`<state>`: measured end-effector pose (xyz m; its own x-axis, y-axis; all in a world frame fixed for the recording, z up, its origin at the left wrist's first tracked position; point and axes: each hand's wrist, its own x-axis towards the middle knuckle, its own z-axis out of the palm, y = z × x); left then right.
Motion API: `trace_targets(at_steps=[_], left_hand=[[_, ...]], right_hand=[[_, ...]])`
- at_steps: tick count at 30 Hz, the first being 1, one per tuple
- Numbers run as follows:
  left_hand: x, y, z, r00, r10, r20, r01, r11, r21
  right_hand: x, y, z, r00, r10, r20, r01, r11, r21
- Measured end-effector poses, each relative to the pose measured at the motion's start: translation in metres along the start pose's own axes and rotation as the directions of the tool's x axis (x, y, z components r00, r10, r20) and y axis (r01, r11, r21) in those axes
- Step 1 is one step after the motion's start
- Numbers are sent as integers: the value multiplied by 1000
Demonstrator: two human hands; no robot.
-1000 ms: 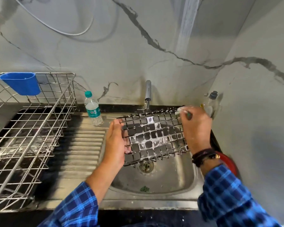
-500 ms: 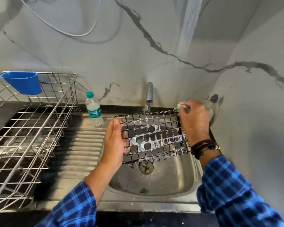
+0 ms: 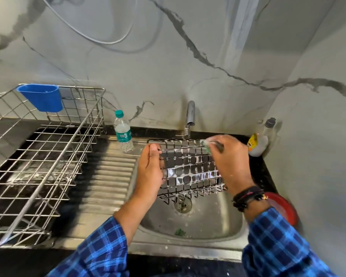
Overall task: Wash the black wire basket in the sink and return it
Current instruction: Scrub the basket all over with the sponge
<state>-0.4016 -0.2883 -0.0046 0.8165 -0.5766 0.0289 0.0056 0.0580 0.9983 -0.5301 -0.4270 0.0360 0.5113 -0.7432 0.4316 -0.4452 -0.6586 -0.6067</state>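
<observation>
Scrubbing the wire basket above the sink

Holding the black wire basket point(image 3: 190, 168) over the steel sink point(image 3: 198, 222), we kept it tilted, its far rim near the tap point(image 3: 189, 116) and its near edge above the drain point(image 3: 182, 203). Our left hand point(image 3: 151, 172) gripped the basket's left side, fingers curled round the wires. Our right hand point(image 3: 231, 162) was closed on a small green scrubber point(image 3: 207, 145), blurred, pressed at the basket's upper right corner. White suds clung to several of the wires. A water bottle point(image 3: 123, 133) with a green cap stood on the ribbed drainboard point(image 3: 110, 176) to the left of the sink. Further left sat a steel dish rack point(image 3: 48, 156) with a blue cup holder point(image 3: 40, 97) hung on its back rim. A soap bottle point(image 3: 260, 139) stood in the corner by the wall, and a red dish point(image 3: 284, 206) showed behind our right wrist.
</observation>
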Motion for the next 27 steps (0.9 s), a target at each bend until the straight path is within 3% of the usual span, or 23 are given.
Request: trace_targets(at_steps=[2, 4, 7, 10, 15, 19, 24, 25, 27], left_hand=[[0, 2, 1, 985, 147, 91, -159, 978, 137], [-1, 5, 6, 937, 285, 203, -337, 891, 303], [-2, 15, 15, 892, 352, 285, -430, 857, 285], [2, 24, 16, 919, 322, 228, -366, 912, 187], [4, 20, 16, 986, 157, 62, -165, 973, 159], [8, 22, 16, 990, -63, 129, 85, 981, -172], [8, 25, 18, 990, 10, 143, 20, 979, -203], [10, 25, 16, 992, 6, 128, 22, 975, -220], [14, 26, 14, 992, -40, 116, 71, 957, -280]], right_hand=[[-1, -16, 2, 999, -39, -23, 40, 997, 67], [-1, -38, 9, 992, -120, -33, 123, 989, 79], [5, -49, 17, 976, -210, -59, 214, 973, 87], [-7, -45, 21, 936, -349, -39, 351, 933, 75], [-51, -43, 34, 855, -501, 137, 517, 844, -139], [-89, -31, 34, 779, -589, 216, 611, 790, -46], [-80, -8, 18, 705, -643, 299, 674, 739, -1], [-72, -5, 13, 703, -653, 282, 683, 731, -8], [-52, -7, 2, 793, -592, 143, 598, 801, 1]])
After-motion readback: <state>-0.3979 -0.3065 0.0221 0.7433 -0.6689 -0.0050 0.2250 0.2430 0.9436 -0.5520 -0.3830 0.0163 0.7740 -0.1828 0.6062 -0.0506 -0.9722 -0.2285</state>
